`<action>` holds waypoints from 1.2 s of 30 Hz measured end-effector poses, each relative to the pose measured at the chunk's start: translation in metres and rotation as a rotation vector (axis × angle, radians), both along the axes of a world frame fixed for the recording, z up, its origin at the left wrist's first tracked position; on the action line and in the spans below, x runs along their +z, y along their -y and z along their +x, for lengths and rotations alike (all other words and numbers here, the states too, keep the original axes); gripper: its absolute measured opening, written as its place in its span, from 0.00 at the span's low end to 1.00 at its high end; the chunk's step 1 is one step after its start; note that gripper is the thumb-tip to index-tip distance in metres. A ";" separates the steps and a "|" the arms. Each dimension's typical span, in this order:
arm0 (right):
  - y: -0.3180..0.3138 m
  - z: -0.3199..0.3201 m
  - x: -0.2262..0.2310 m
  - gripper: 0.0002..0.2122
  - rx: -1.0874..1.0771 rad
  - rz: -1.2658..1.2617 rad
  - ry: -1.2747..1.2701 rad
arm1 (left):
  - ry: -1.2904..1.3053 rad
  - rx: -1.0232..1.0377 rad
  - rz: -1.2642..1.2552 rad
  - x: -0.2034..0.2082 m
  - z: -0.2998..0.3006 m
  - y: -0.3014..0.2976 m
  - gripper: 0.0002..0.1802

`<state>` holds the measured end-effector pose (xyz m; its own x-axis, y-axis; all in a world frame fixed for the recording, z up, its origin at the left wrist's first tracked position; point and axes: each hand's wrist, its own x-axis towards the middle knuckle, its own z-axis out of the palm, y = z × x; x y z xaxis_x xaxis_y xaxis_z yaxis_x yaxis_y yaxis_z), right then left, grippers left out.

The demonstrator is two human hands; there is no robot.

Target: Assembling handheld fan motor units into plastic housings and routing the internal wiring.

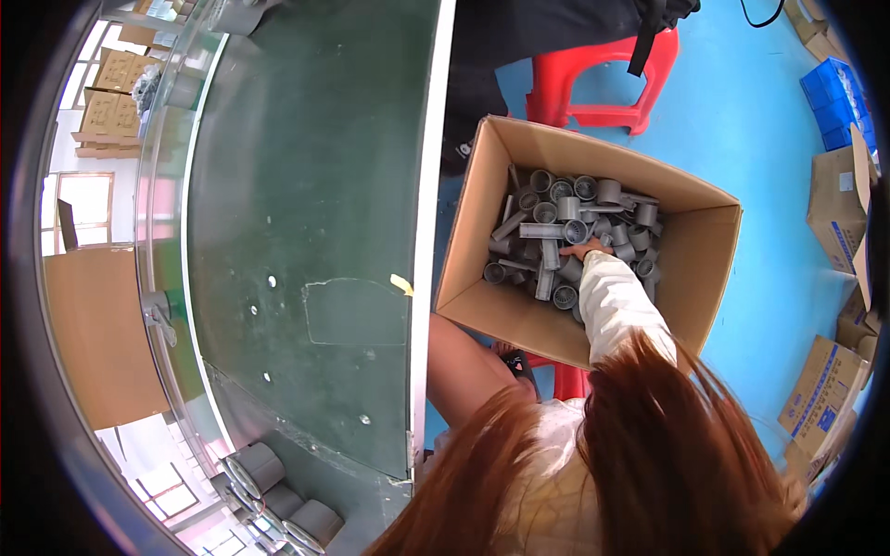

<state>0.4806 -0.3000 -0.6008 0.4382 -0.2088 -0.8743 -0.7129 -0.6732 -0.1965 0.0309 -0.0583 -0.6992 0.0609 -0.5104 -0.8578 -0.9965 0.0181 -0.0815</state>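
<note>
Inside a deep cardboard box (519,324) lies a heap of grey plastic pipe fittings (547,232), round cups with ribbed insides and flat arms. My right hand (588,247), in a white sleeve, reaches down into the heap. Its thumb and fingers close about a grey fitting (576,231); the fingertips are partly hidden among the other pieces. My left hand is nowhere in the picture.
Left of the box runs a long green work table (306,213) with a pale edge. Large grey cylinders (315,524) stand at its near end. A red stool (603,116) is beyond the box, beside a dark-clothed person (547,32). Cartons (825,385) and a blue crate (830,97) line the right.
</note>
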 end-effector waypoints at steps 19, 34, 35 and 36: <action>0.036 -0.037 -0.092 0.56 0.096 -0.143 -0.035 | 0.040 0.915 -0.643 0.514 0.101 -0.069 0.23; -0.037 -0.040 0.051 0.42 0.099 -0.413 0.082 | 0.175 1.123 -0.786 0.598 0.127 -0.038 0.31; -0.034 -0.041 0.053 0.41 0.103 -0.437 0.084 | 0.186 1.124 -0.797 0.600 0.133 -0.034 0.31; -0.030 -0.050 0.034 0.40 0.054 -0.451 0.120 | 0.147 1.163 -0.856 0.606 0.144 -0.031 0.31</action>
<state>0.4305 -0.2704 -0.5665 0.5510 -0.5307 -0.6441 -0.6647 -0.7457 0.0458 0.1748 -0.0274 -0.0933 0.8482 -0.4549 -0.2715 -0.3954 -0.8847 0.2469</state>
